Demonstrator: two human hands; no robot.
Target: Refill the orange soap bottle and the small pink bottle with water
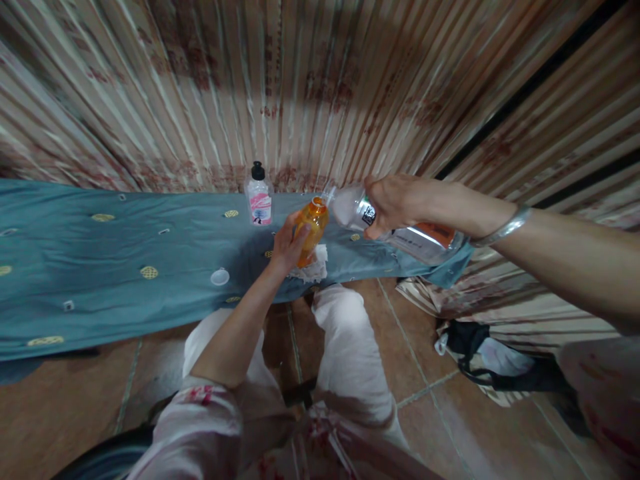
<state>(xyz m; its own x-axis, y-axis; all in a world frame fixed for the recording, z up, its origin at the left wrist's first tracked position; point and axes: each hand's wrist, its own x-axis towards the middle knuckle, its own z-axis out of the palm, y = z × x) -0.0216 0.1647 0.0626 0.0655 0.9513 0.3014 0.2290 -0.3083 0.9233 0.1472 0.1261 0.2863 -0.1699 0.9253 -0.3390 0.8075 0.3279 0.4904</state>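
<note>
My left hand [289, 241] is wrapped round a small orange see-through bottle [313, 230] with no cap on its mouth. Beneath that bottle lies a crumpled white tissue [317, 265] on the blue cloth. My right hand [393, 203] grips a large clear plastic bottle [425, 241] with an orange and white label. This large bottle is tipped to the left, its neck right beside the orange bottle's mouth. Whether liquid runs between the two mouths is too small to make out.
A clear bottle with a black cap and pink label [260, 203] stands at the back of the blue cloth [185, 233]. A round translucent lid [220, 277] lies left of my hands. Pleated curtains [225, 87] hang behind. A dark bag [500, 360] rests on the tiled floor.
</note>
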